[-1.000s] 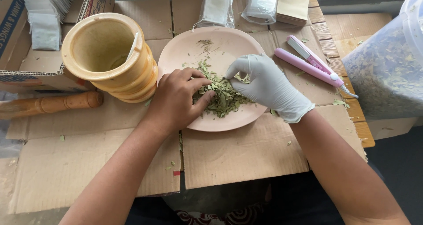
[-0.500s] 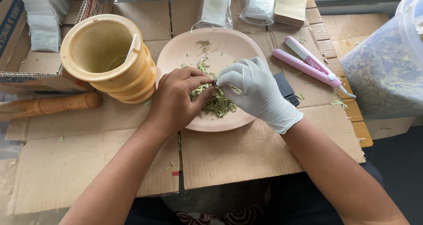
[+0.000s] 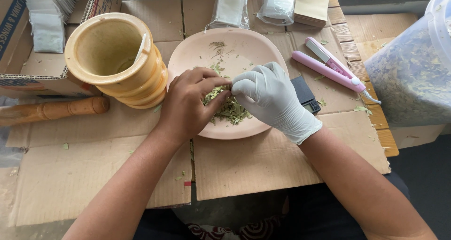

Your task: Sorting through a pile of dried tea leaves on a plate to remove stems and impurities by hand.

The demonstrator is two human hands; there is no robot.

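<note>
1. A heap of dried green leaves (image 3: pixel 230 109) lies on the near half of a pink plate (image 3: pixel 244 45).
2. The bare left hand (image 3: pixel 188 106) pinches leaves between thumb and curled fingers.
3. The gloved right hand (image 3: pixel 272 96) meets it, fingertips closed on the same heap.
4. The plate sits mid-cardboard (image 3: pixel 258 165), a yellow mortar (image 3: pixel 115 59) just left, a pink sealer (image 3: pixel 331 66) toward the right edge.

wooden mortar (image 3: pixel 115 59), pestle (image 3: pixel 54 110), pink sealer (image 3: pixel 331 63)
</note>
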